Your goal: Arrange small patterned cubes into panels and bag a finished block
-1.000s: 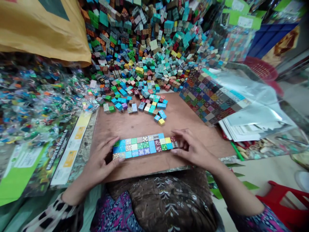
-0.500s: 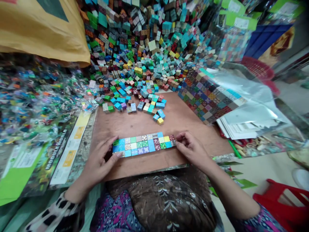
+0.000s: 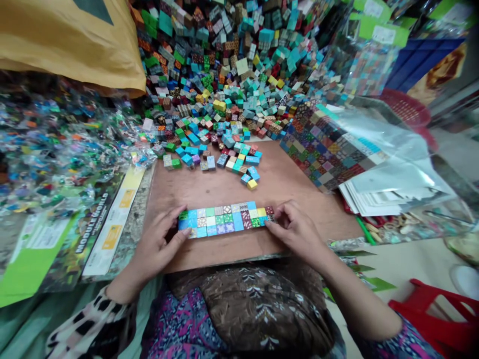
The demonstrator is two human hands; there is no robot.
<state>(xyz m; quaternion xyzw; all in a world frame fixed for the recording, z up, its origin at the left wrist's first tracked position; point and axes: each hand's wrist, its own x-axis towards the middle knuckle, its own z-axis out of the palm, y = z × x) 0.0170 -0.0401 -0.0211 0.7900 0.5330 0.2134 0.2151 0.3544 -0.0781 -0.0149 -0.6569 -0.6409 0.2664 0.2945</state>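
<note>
A flat slab of small patterned cubes [image 3: 224,221], set edge to edge in rows of blue, green, white and dark red, lies on the brown board near its front edge. My left hand [image 3: 160,242] holds the slab's left end, thumb on the near corner and fingers around the far corner. At the other end, my right hand [image 3: 295,227] has its thumb on the near side and curled fingers at the far corner, pressing on the dark red and yellow cubes. The slab's right tip is partly hidden by those fingers.
Loose cubes [image 3: 232,159] spill from a large heap [image 3: 239,94] onto the brown board [image 3: 209,189]. On the right stand a block of stacked cubes [image 3: 325,149] and white cards [image 3: 370,199] with clear plastic. Bagged small pieces [image 3: 67,139] and printed cards [image 3: 112,224] lie left.
My right hand has moved slightly left and closed in on the slab's right end, its thumb now over the near edge. The left hand keeps its hold. The view has shifted a little.
</note>
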